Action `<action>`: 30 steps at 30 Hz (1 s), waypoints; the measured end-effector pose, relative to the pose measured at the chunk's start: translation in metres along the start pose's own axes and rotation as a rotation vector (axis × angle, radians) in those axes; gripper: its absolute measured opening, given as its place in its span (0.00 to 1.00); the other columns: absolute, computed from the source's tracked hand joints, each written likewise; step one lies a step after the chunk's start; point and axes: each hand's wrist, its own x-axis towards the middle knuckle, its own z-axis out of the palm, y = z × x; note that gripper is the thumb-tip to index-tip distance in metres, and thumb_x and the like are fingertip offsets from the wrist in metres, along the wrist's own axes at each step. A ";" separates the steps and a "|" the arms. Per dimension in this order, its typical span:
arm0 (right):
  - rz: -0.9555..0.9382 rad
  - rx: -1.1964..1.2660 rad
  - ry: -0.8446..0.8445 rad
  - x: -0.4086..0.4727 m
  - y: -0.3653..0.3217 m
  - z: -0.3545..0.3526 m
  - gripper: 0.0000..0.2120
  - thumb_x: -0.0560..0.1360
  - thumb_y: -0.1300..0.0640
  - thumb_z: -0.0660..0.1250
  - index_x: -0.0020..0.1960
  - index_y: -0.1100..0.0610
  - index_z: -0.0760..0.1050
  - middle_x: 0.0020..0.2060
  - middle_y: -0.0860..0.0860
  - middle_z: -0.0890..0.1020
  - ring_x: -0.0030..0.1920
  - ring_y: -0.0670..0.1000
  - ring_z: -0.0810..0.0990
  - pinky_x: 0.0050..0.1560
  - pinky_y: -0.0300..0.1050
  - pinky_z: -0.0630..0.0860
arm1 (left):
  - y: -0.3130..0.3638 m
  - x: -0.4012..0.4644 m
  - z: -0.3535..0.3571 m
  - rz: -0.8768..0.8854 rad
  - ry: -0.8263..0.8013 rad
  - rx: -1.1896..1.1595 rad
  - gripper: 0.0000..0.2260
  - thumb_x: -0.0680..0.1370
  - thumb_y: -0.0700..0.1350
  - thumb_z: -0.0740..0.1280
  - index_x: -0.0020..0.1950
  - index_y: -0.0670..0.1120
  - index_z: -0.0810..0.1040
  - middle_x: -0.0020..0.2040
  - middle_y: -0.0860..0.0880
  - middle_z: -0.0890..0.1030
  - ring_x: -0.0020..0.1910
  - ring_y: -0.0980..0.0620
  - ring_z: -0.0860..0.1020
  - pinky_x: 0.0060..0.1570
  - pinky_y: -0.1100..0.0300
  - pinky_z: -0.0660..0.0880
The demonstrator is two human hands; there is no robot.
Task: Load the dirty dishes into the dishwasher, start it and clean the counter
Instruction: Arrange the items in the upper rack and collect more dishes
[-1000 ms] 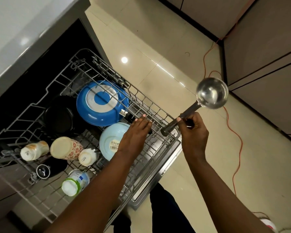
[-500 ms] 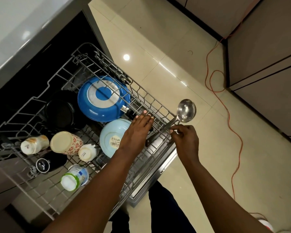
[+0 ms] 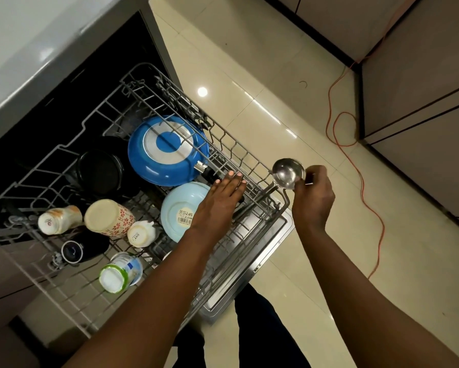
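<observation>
The dishwasher's grey wire rack (image 3: 111, 296) is pulled out over the open door (image 3: 252, 261). It holds a blue pan (image 3: 167, 150), a black pot (image 3: 101, 171), a light blue bowl (image 3: 180, 208), a flowered cup (image 3: 109, 217), small bottles and a jar. My left hand (image 3: 220, 200) lies flat with straight fingers on the rack's right part, by the pan's handle. My right hand (image 3: 313, 197) pinches the bowl of a steel ladle (image 3: 286, 172) at the rack's right corner. The ladle's handle runs down into the rack.
A grey countertop (image 3: 24, 49) overhangs the dishwasher at top left. An orange cable (image 3: 355, 160) snakes over the glossy cream floor on the right. Brown cabinet fronts (image 3: 422, 102) stand at the upper right. My dark trouser legs (image 3: 263, 333) are below the door.
My right hand brought the ladle down from mid-air, slid its handle into the rack's corner and shifted its grip from handle to bowl. My left hand stayed on the rack.
</observation>
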 end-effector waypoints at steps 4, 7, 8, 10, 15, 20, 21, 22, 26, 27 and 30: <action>-0.118 -0.274 -0.254 -0.022 0.013 0.008 0.10 0.74 0.64 0.67 0.54 0.56 0.72 0.46 0.54 0.78 0.44 0.53 0.74 0.37 0.43 0.67 | -0.002 -0.002 0.000 0.004 0.000 0.020 0.41 0.73 0.30 0.65 0.79 0.48 0.47 0.79 0.49 0.44 0.77 0.51 0.39 0.74 0.56 0.40; -0.073 -0.286 -0.249 -0.034 0.015 0.009 0.16 0.73 0.58 0.71 0.59 0.57 0.71 0.52 0.55 0.76 0.50 0.54 0.74 0.42 0.44 0.67 | -0.002 -0.010 -0.003 0.014 0.047 0.007 0.38 0.74 0.30 0.63 0.78 0.48 0.50 0.79 0.49 0.47 0.77 0.50 0.42 0.73 0.57 0.40; -0.060 -0.281 -0.240 -0.037 0.014 0.008 0.19 0.73 0.56 0.72 0.60 0.57 0.70 0.54 0.55 0.75 0.52 0.55 0.73 0.44 0.45 0.68 | -0.005 -0.015 -0.004 0.007 0.051 0.014 0.37 0.74 0.31 0.62 0.78 0.47 0.50 0.79 0.48 0.48 0.77 0.50 0.43 0.74 0.57 0.40; -0.082 -0.302 -0.212 -0.044 0.009 0.004 0.25 0.72 0.53 0.73 0.64 0.58 0.68 0.57 0.56 0.73 0.55 0.55 0.72 0.48 0.46 0.71 | -0.014 -0.029 -0.008 -0.022 0.032 0.064 0.37 0.75 0.34 0.64 0.78 0.46 0.48 0.79 0.47 0.47 0.77 0.49 0.44 0.75 0.56 0.42; -0.177 -0.306 -0.113 -0.083 -0.012 -0.005 0.22 0.74 0.58 0.71 0.65 0.59 0.67 0.59 0.57 0.72 0.56 0.56 0.72 0.51 0.49 0.74 | -0.040 -0.083 -0.027 -0.112 0.059 0.106 0.35 0.74 0.39 0.66 0.78 0.44 0.53 0.78 0.46 0.54 0.77 0.47 0.53 0.74 0.54 0.46; -0.376 -0.241 -0.255 -0.170 -0.032 0.009 0.14 0.73 0.64 0.68 0.57 0.60 0.71 0.53 0.60 0.75 0.51 0.60 0.75 0.45 0.52 0.75 | -0.078 -0.179 -0.040 -0.069 0.298 0.073 0.28 0.62 0.35 0.73 0.63 0.40 0.77 0.64 0.40 0.77 0.61 0.40 0.76 0.62 0.46 0.71; -0.416 -0.221 -0.303 -0.193 -0.037 0.012 0.14 0.72 0.65 0.69 0.56 0.60 0.72 0.53 0.60 0.75 0.51 0.61 0.75 0.45 0.53 0.75 | -0.087 -0.204 -0.044 -0.071 0.322 0.080 0.26 0.62 0.35 0.71 0.61 0.39 0.77 0.62 0.39 0.78 0.60 0.39 0.77 0.60 0.45 0.72; -0.448 -0.210 -0.344 -0.214 -0.040 0.015 0.14 0.71 0.66 0.69 0.55 0.60 0.73 0.52 0.60 0.75 0.51 0.61 0.75 0.46 0.54 0.76 | -0.095 -0.226 -0.047 -0.072 0.355 0.098 0.24 0.63 0.36 0.67 0.60 0.39 0.78 0.60 0.39 0.78 0.58 0.39 0.78 0.59 0.45 0.74; -0.604 -0.213 -0.482 -0.307 -0.065 0.029 0.11 0.71 0.67 0.70 0.52 0.61 0.74 0.47 0.60 0.76 0.47 0.63 0.76 0.45 0.54 0.75 | -0.128 -0.339 -0.058 -0.160 0.462 0.199 0.24 0.63 0.35 0.68 0.59 0.40 0.79 0.58 0.41 0.80 0.56 0.41 0.79 0.57 0.46 0.75; -0.600 -0.212 -0.513 -0.320 -0.068 0.033 0.11 0.70 0.68 0.69 0.51 0.61 0.75 0.47 0.60 0.76 0.47 0.63 0.77 0.45 0.54 0.74 | -0.134 -0.359 -0.058 -0.191 0.465 0.195 0.25 0.63 0.35 0.70 0.60 0.41 0.79 0.59 0.42 0.80 0.58 0.41 0.79 0.59 0.47 0.74; -0.768 -0.194 -0.640 -0.389 -0.108 0.055 0.11 0.70 0.67 0.69 0.51 0.61 0.75 0.47 0.58 0.77 0.47 0.62 0.77 0.47 0.53 0.73 | -0.167 -0.464 -0.070 -0.393 0.471 0.228 0.25 0.67 0.37 0.72 0.64 0.44 0.76 0.65 0.44 0.76 0.64 0.44 0.74 0.66 0.49 0.69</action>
